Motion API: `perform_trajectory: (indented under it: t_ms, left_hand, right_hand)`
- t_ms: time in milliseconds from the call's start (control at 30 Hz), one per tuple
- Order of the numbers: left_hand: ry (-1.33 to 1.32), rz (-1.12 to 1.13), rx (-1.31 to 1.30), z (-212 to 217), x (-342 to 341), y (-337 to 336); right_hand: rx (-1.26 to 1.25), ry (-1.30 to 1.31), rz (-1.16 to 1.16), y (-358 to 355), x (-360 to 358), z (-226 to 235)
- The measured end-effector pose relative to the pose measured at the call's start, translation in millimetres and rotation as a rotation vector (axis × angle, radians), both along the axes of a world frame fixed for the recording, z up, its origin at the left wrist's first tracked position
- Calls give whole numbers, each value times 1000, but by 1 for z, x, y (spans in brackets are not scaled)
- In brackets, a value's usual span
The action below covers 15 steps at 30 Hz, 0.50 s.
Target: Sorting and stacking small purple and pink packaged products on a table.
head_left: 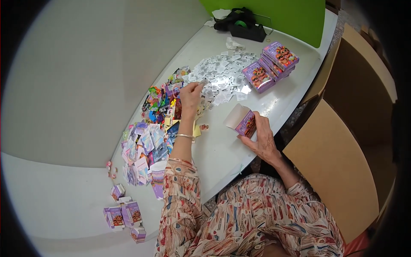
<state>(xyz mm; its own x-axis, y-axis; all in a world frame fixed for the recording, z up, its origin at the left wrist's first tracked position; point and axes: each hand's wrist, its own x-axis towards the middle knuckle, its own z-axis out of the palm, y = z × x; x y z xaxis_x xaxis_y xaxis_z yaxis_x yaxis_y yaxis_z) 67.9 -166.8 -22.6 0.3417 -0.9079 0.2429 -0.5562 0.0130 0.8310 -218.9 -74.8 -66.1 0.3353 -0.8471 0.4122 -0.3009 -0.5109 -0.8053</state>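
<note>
My right hand (263, 139) grips a small purple printed box (246, 124), its white flap raised at the open end. To the left, my left hand (191, 97) is closed in a pinch at the edge of a heap of small white packets (222, 70). A small pale packet (204, 82) shows at its fingertips. Beneath and beside that hand lies a pile of colourful small plastic pieces (156, 103). Nearer me, shiny printed cards or sachets (147, 143) are heaped beside my left forearm.
Closed purple boxes (280, 55) are stacked at the back right of the white table (222, 158). More purple boxes (128, 212) lie at the near left. A black tape dispenser (248, 32) stands by the green panel (274, 17). Large open cardboard cartons (334, 167) stand at the right.
</note>
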Motion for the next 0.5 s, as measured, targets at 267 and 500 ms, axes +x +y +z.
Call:
perform_trajectory:
  t_ms: [267, 500]
  left_hand:
    - [216, -10, 180, 15, -11, 9]
    - [-803, -58, -125, -37, -29, 3]
  right_hand:
    - [-11, 10, -21, -7, -2, -4]
    - [-38, 1, -38, -2, 0, -4]
